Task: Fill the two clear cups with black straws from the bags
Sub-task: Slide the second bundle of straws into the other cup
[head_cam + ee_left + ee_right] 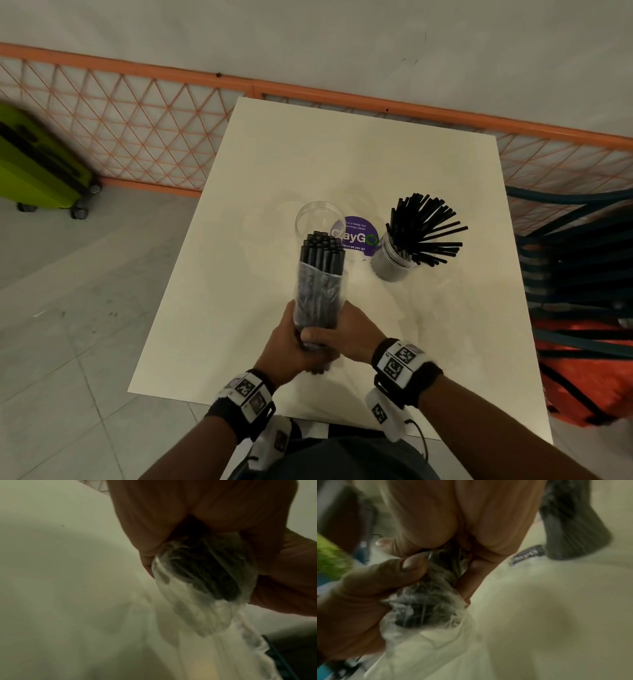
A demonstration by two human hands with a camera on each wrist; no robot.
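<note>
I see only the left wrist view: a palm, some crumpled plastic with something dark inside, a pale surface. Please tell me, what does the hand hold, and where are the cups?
Observer: In the head view the left hand and the right hand both grip the near end of a clear bag of black straws.
Operator: Do the straws already come out of the bag?
Observer: Yes, their tips stick out at the far end, over the empty cup.
Operator: And the second cup?
Observer: The filled cup stands to the right on the table, with straws fanned out of it.
</note>
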